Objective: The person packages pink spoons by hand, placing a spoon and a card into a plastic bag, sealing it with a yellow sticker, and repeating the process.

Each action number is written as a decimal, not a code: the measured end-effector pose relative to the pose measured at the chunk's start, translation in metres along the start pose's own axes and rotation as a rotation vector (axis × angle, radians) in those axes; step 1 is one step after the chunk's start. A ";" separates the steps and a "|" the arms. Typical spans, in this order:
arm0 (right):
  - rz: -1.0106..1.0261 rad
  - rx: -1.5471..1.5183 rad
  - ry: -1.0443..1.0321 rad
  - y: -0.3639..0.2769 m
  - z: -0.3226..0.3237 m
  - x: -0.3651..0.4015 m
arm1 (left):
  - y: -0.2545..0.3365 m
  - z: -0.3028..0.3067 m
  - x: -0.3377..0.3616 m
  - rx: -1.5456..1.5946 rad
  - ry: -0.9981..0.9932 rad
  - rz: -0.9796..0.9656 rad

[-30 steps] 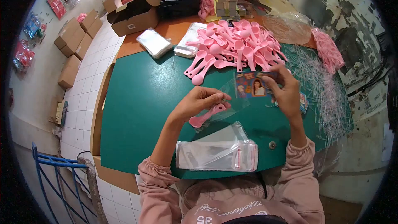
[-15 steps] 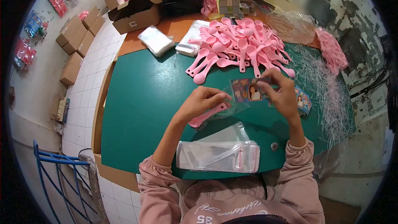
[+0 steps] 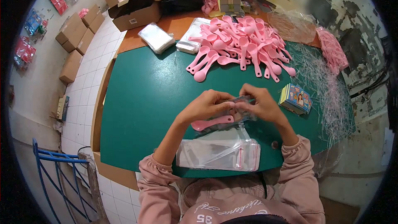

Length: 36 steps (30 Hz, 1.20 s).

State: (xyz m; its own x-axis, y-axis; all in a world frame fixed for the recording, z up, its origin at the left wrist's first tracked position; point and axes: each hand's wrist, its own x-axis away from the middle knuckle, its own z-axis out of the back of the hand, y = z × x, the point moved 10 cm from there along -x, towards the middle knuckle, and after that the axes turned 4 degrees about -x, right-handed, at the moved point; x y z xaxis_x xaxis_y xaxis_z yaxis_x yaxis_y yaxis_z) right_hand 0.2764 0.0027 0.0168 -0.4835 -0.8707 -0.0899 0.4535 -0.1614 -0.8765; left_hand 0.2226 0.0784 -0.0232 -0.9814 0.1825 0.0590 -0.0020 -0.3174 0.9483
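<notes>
Both hands near center of frame, close together over the green table (image 3: 141, 99). Left hand (image 3: 207, 107): thumb and fingers pinched on the clear bag (image 3: 215, 129), just above the pink spoon (image 3: 211, 123). Spoon looks to be inside the bag, bowl toward the left, holed handle end toward the right. Right hand (image 3: 263, 104): thumb and fingers closed at the card (image 3: 238, 115), which sits between the two hands, mostly covered by fingers and plastic. Can't tell how far the card is in the bag.

Stack of clear bags (image 3: 207, 154) lies flat at lower center, near table edge, just below the held spoon. Small round object (image 3: 274, 144) to its right, blurred. Card stack (image 3: 297, 99) right of the right hand, apart from it, picture side up. Big spoon pile (image 3: 244, 43) at upper center. Two packs of plastic at upper left of the pile: left pack (image 3: 156, 38) and right pack (image 3: 192, 37), the latter beside the spoons. Shredded clear plastic (image 3: 327, 103) along right side of table, pink bundle (image 3: 331, 49) at upper right. Open cardboard box (image 3: 137, 15) at upper left.
</notes>
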 end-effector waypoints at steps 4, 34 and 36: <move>0.147 -0.016 0.023 0.006 -0.014 -0.004 | 0.009 0.008 0.006 -0.114 0.111 0.082; 0.210 0.041 -0.174 -0.027 -0.036 0.010 | -0.039 -0.018 0.044 0.736 0.190 0.354; 0.189 0.078 -0.134 -0.025 -0.038 0.011 | -0.037 -0.018 0.045 0.705 0.169 0.357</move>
State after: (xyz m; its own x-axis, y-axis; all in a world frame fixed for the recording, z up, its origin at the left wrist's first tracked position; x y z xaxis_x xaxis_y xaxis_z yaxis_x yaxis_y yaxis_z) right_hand 0.2311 0.0149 0.0191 -0.2827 -0.9420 -0.1809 0.5856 -0.0201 -0.8104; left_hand 0.1746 0.0814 -0.0615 -0.9157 0.0201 0.4013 0.3836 0.3415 0.8581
